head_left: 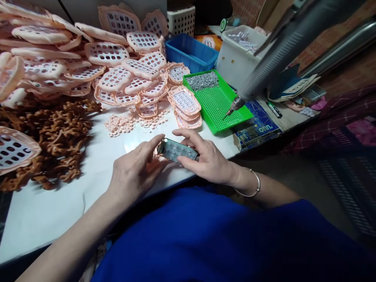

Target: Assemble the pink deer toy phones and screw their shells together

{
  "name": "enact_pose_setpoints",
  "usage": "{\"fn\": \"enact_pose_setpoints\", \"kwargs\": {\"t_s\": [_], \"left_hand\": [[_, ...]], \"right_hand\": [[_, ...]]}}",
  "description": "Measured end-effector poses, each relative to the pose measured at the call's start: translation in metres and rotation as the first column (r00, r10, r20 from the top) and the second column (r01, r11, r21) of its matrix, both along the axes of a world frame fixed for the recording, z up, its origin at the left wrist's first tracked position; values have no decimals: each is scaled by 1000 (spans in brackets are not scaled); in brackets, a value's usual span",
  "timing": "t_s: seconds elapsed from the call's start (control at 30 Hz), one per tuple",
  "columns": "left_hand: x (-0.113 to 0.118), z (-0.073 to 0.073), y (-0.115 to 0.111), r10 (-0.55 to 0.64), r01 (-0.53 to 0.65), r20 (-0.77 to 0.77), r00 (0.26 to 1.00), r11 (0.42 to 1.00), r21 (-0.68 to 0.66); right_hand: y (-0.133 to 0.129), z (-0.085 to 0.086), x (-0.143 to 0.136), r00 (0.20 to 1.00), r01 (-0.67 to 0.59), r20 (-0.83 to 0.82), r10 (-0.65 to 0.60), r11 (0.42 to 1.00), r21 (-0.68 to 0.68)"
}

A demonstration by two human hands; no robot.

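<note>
A small green circuit board [179, 150] with rows of pale patches is between my hands, near the front edge of the table. My right hand [205, 158] grips its right end, thumb along the near edge and fingers curved over the far side. My left hand [133, 168] closes round its left end, where dark wiring or parts show beside a bit of pink plastic. The undersides of my left fingers are partly hidden. Behind the board lie small pink plastic pieces [120, 123] and a short stack of pink-framed panels with oval holes [185, 102].
Pink-framed panels [114, 78] are heaped at the back left, above a pile of brown plastic parts [63, 137]. A green tray [219, 127] holds metal screws [202, 80]. Over it hangs a power screwdriver [249, 82]. Blue [190, 53] and white bins [235, 58] stand behind.
</note>
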State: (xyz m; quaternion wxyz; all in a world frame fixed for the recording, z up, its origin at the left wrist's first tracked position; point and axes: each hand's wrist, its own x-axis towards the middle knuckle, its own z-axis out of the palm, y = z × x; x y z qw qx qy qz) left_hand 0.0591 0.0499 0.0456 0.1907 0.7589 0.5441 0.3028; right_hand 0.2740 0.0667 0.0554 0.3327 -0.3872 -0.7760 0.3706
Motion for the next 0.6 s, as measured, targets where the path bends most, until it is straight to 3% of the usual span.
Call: {"fn": "enact_pose_setpoints", "kwargs": {"t_s": [0.1, 0.2, 0.27, 0.33, 0.4, 0.47, 0.6], "left_hand": [[1, -12, -10, 64, -62, 86, 994, 998, -18], [-2, -21, -16, 110, -116, 149, 983, 993, 31], [-5, -22, -17, 114, -119, 176, 978, 993, 17], [-7, -17, -17, 172, -159, 234, 957, 985, -71], [-7, -9, -15, 269, -218, 287, 919, 956, -197], [-5, -1, -15, 332, -248, 309, 891, 927, -281], [-1, 5, -15, 345, -239, 390, 854, 925, -294]], "right_hand": [[3, 9, -4, 993, -99, -71, 94, 992, -78], [6, 12, -8, 951, -270, -224, 212, 924, -270], [13, 9, -10, 931, -313, -287, 227, 899, -306], [24, 1, -12, 953, -230, -243, 179, 952, -200], [38, -10, -15, 988, -132, -78, 133, 991, 25], [50, -22, -18, 978, -165, 162, 130, 961, 224], [60, -34, -21, 861, -344, 488, 142, 870, 354]]}}
